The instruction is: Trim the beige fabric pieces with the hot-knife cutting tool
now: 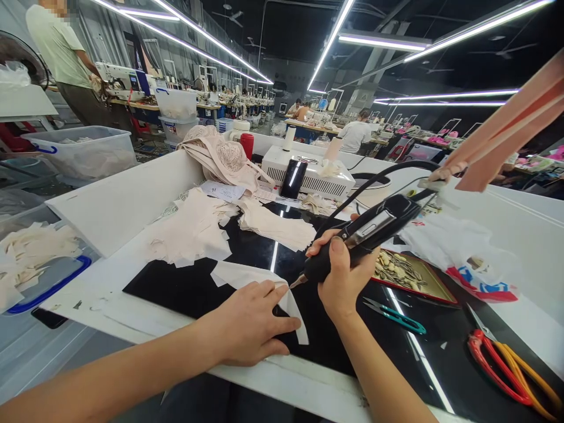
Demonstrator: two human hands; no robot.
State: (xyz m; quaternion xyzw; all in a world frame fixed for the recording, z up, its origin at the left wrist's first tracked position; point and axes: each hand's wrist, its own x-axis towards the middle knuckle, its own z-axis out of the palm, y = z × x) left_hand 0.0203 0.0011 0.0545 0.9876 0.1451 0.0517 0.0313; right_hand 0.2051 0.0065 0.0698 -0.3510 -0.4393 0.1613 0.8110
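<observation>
My left hand lies on a curved cream fabric piece, fingers spread and pressing it against the black glossy tabletop. My right hand is wrapped round a black corded hand tool with a pointed metal tip. That tip meets or nearly meets the fabric edge just beyond my left fingertips; contact is hard to make out. Farther back lie a loose heap of cream fabric pieces and a neater stack of them.
Teal thread snips and red-and-orange-handled scissors lie at the right. Behind them are a tray of seeds and a plastic bag. A white vented box and a phone stand at the back. Peach strips hang upper right.
</observation>
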